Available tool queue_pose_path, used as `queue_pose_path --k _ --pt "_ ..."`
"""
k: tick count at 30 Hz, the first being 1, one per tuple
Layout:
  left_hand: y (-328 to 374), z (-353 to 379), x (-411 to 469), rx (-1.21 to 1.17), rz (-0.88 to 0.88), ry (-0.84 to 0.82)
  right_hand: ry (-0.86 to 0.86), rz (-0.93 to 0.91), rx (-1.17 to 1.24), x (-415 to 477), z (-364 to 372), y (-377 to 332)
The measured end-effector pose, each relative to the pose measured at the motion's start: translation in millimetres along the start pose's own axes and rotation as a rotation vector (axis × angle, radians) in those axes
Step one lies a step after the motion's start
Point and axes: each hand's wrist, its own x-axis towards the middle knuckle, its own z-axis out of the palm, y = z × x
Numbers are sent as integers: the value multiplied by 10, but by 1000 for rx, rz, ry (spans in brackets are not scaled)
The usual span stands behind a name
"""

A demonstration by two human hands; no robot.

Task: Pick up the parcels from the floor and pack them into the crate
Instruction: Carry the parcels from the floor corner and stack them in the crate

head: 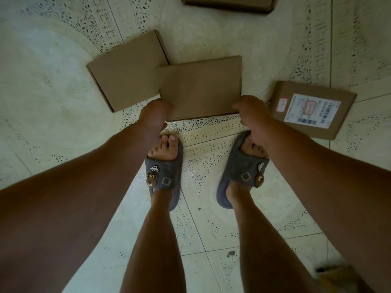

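A flat plain cardboard parcel point(201, 87) is held by its near corners just above the floor. My left hand point(154, 113) grips its near left corner and my right hand point(249, 112) grips its near right corner. It overlaps a second plain parcel point(124, 70) lying on the floor to its left. On the right lies a third parcel point(311, 108) with a white shipping label. A fourth parcel point(228, 3) is cut off by the top edge. No crate is in view.
Pale patterned floor tiles point(53, 92) lie all around. My two feet in grey slippers point(165, 172) stand just behind the held parcel. A brown object point(338, 275) shows at the bottom right corner.
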Motion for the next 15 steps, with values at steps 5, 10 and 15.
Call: queue_pose_path --k 5,10,15 --pt "56 -192 -637 -15 33 -155 61 53 204 -694 -280 -21" --pt "250 -496 -1524 81 302 -226 135 -46 220 -1672 -571 -176" --pt "380 -978 -2552 86 450 -234 218 -107 321 -2874 -951 -523"
